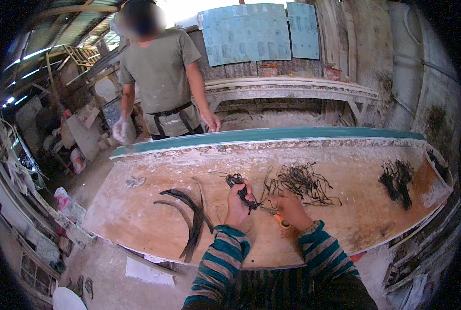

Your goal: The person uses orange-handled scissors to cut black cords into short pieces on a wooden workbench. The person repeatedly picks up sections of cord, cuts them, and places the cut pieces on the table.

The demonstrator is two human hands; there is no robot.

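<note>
My left hand (235, 211) is closed round a bundle of thin black cords (234, 179), whose ends stick out above and below the fist. In my right hand (292, 209) is a pair of scissors with orange handles (282, 221); the blades point left, close to the lower end of the bundle. How far apart the blades are cannot be made out. A loose, tangled pile of black cords (307, 182) lies just beyond my right hand. Left of my left hand, several long curved black strips (192, 214) rest on the wooden table (122, 206).
Tied black cord bundles (397, 181) lie at the right, beside a whitish open container (433, 181) tipped on its side. A teal strip (272, 135) runs along the table's far edge. Behind it stands a person in a grey-green shirt (161, 72). A long bench (292, 90) is farther back.
</note>
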